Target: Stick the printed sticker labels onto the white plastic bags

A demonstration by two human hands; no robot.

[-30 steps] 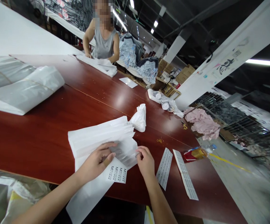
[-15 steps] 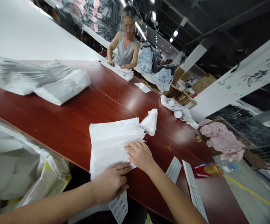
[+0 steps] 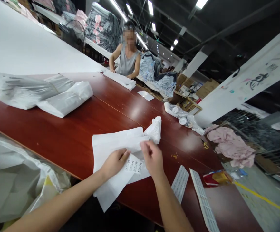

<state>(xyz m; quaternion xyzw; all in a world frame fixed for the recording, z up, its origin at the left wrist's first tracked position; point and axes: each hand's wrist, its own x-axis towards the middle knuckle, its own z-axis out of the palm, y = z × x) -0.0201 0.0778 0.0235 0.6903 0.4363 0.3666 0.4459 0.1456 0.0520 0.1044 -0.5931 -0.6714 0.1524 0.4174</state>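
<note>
My left hand [image 3: 114, 164] pinches a white sticker sheet [image 3: 134, 166] between thumb and fingers. Rows of stickers printed with a black "M" show at the sheet's upper end, and its plain part slants down toward the table's near edge. Close by on the right, my right hand [image 3: 152, 158] is closed with its fingertips pressed together; whatever they may hold is too small to make out. Under both hands lies a fanned stack of flat white plastic bags [image 3: 115, 137]. A crumpled white plastic bundle [image 3: 154, 130] touches or nearly touches the stack's right corner.
Bundled clear bags [image 3: 64, 100] lie at the left of the red-brown table [image 3: 69, 135]. More sticker sheets [image 3: 180, 183], yellow scissors [image 3: 205, 144] and a red-and-yellow packet [image 3: 217, 178] are on the right. A co-worker [image 3: 127, 61] stands across the table. An open sack [image 3: 21, 174] is at lower left.
My left hand has brought the sticker sheet up from the table edge to above the bag stack. My right hand has lifted off the bags and closed its fingers.
</note>
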